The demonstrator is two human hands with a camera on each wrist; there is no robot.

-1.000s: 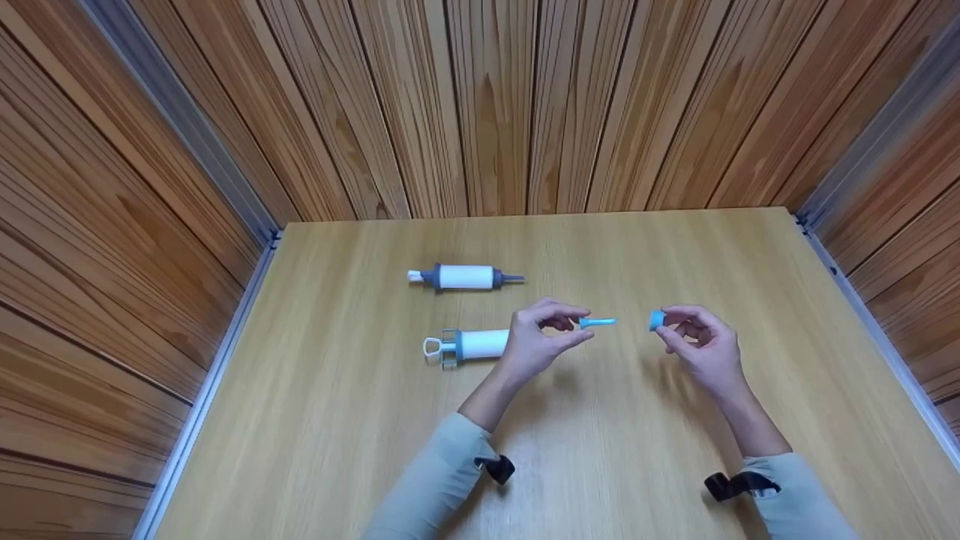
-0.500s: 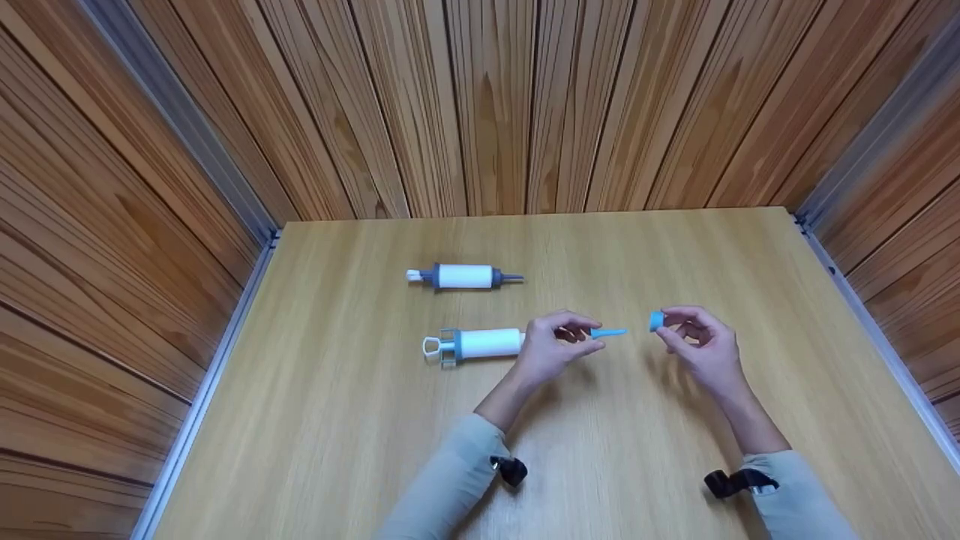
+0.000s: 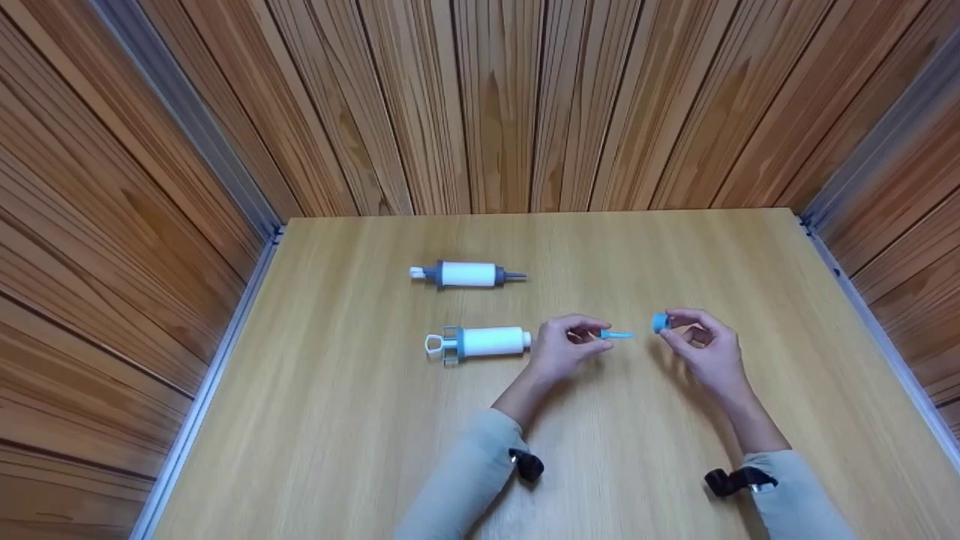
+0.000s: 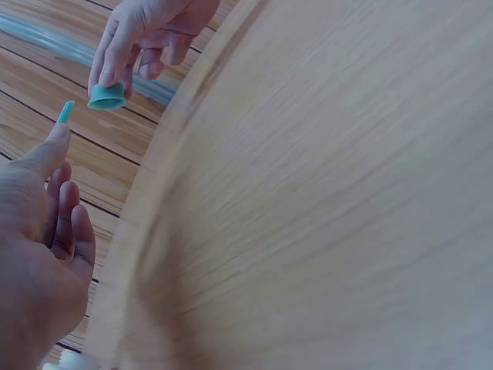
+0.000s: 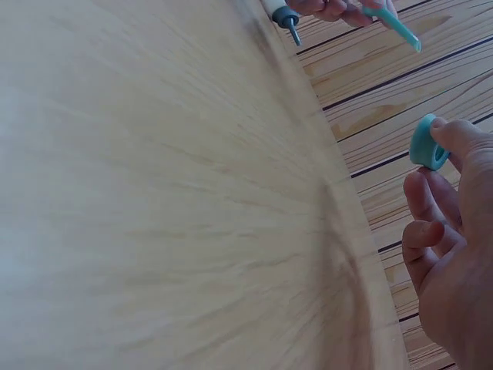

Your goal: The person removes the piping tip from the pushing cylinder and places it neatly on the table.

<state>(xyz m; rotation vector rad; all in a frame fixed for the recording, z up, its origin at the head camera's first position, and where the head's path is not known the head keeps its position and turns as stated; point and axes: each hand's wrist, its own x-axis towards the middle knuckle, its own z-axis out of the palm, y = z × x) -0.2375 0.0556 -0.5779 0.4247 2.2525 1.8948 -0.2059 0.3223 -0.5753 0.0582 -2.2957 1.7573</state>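
Observation:
My left hand (image 3: 559,349) pinches a slim teal nozzle (image 3: 618,334) between thumb and fingers, its narrow end pointing right. Facing it across a small gap, my right hand (image 3: 705,349) pinches a short teal ring-shaped cap (image 3: 660,322). The right wrist view shows the hole through this ring cap (image 5: 424,143); in the left wrist view the nozzle (image 4: 65,112) sticks up from the left fingertips. Both pieces are held above the table. Left of my left hand lies a white syringe-like tube (image 3: 493,341) with a teal collar and white loop handle, its bare threaded-looking end beside the hand.
Farther back on the wooden table (image 3: 337,420) lies a second white syringe-like tube (image 3: 469,274) with dark blue-grey ends and a thin spout. Wood-panelled walls (image 3: 495,105) stand behind and at both sides, with metal rails (image 3: 214,375) along the table's side edges.
My left hand has moved right and slightly nearer to me with the nozzle, closer to the ring cap, uncovering the white tube's end. My right hand has stayed almost in place.

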